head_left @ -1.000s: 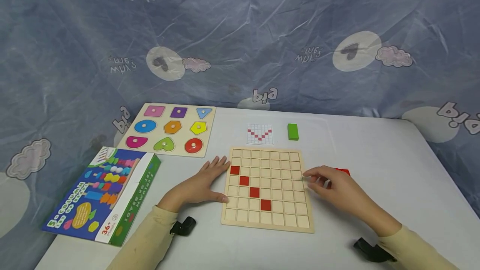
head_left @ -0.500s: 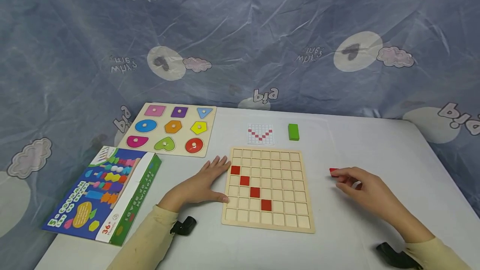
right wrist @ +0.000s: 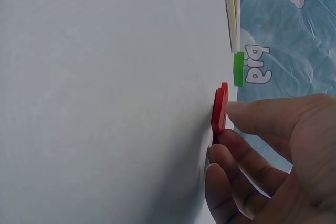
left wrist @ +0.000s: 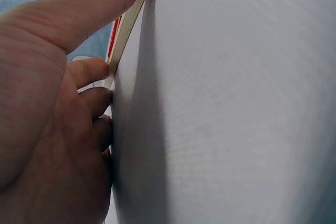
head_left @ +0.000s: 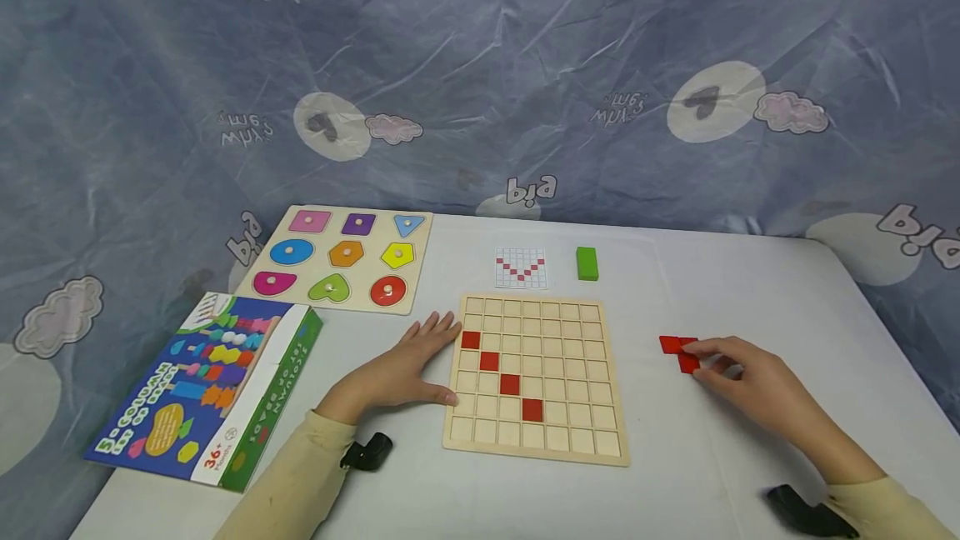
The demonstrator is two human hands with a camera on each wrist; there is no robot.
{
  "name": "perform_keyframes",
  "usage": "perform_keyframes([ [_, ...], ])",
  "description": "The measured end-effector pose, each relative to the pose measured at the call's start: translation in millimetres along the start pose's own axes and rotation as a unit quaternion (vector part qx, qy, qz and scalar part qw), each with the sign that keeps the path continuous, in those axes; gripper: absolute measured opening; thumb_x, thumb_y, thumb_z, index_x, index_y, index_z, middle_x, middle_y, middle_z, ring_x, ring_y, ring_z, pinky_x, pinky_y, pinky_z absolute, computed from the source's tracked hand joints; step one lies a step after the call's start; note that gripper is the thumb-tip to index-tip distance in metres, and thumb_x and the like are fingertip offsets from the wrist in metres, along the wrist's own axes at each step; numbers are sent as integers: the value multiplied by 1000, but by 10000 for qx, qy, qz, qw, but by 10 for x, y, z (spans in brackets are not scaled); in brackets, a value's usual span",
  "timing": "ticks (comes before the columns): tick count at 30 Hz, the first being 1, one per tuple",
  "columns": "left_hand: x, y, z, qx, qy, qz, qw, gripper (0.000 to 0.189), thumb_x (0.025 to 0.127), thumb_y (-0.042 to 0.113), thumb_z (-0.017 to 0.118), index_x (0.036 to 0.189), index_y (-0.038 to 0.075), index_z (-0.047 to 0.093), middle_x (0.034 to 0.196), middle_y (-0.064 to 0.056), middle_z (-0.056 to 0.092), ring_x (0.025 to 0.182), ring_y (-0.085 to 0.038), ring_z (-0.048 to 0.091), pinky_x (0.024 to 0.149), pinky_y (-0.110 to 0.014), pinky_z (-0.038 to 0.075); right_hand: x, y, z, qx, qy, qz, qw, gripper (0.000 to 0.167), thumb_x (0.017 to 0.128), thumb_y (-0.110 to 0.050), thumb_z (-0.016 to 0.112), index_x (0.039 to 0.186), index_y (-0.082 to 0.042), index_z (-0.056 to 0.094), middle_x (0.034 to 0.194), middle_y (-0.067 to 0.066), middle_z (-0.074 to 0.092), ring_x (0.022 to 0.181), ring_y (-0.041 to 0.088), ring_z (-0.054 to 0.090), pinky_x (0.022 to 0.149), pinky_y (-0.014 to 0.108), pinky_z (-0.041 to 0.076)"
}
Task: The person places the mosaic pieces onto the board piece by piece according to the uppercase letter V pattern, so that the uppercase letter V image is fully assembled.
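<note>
My left hand [head_left: 397, 369] rests against the left edge of a wooden grid board [head_left: 555, 455], its fingers stretched along the frame and the thumb at the rim. In the left wrist view, the left hand [left wrist: 58, 98] lies beside the board's side. Red square tiles [head_left: 532, 410] sit in several of the board's cells, in a diagonal line. Right of the board, my right hand [head_left: 750, 377] pinches a red square tile [head_left: 688, 364] between thumb and fingertips. Another red tile [head_left: 670, 345] lies against it. In the right wrist view, the thumb is right at the red tile [right wrist: 218, 111].
Behind the board lie a small card [head_left: 521, 267] with a red V pattern and a green block [head_left: 587, 264]. A shape puzzle board [head_left: 360, 277] with knobbed pieces stands back left, overlapped by a blue and green box [head_left: 202, 390]. A printed cloth [head_left: 480, 82] hangs behind the table.
My right hand has moved right, away from the board's right edge to the red tiles, and more of the tiles now shows. The left hand and board have stayed put.
</note>
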State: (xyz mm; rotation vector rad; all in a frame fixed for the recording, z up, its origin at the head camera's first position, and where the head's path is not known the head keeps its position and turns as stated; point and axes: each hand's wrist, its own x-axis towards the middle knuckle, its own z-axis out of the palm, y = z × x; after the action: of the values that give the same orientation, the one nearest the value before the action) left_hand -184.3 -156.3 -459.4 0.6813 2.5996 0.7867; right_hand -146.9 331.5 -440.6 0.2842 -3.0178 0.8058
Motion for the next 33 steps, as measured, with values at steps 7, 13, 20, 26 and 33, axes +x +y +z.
perform_keyframes([
  [7,-3,-1,1,26,14,8,10000,111,75,48,88,162,17,28,170,-2,14,157,-23,2,127,-44,3,-3,-3,75,33,34,-112,9999,34,84,-5,80,115,-18,73,103,2,68,81,11,60,65,24,53],
  [13,-6,2,-1,16,8,6,10000,110,75,47,88,162,16,28,170,-3,14,157,-23,2,127,-45,3,16,-82,129,115,-34,-169,9998,35,85,-5,79,117,-16,73,100,3,66,79,12,60,65,24,53],
  [20,3,-2,4,33,2,7,10000,110,75,46,88,162,16,28,170,-3,14,157,-23,2,127,-44,3,27,-124,149,87,-96,-40,9999,34,85,-5,80,117,-12,72,98,4,66,79,17,60,63,25,52],
  [26,1,-6,2,25,2,-1,10000,110,75,47,88,162,16,28,170,-2,14,157,-23,2,127,-44,3,18,-113,149,80,-69,-31,9999,32,84,-7,81,115,-9,73,94,1,64,77,14,58,62,24,50],
  [33,4,-13,7,-14,18,37,10000,110,75,47,88,162,16,28,170,-3,14,157,-23,2,127,-45,3,34,-130,161,115,-189,-60,9997,33,84,-6,81,114,-15,70,92,0,63,79,15,56,62,23,50],
])
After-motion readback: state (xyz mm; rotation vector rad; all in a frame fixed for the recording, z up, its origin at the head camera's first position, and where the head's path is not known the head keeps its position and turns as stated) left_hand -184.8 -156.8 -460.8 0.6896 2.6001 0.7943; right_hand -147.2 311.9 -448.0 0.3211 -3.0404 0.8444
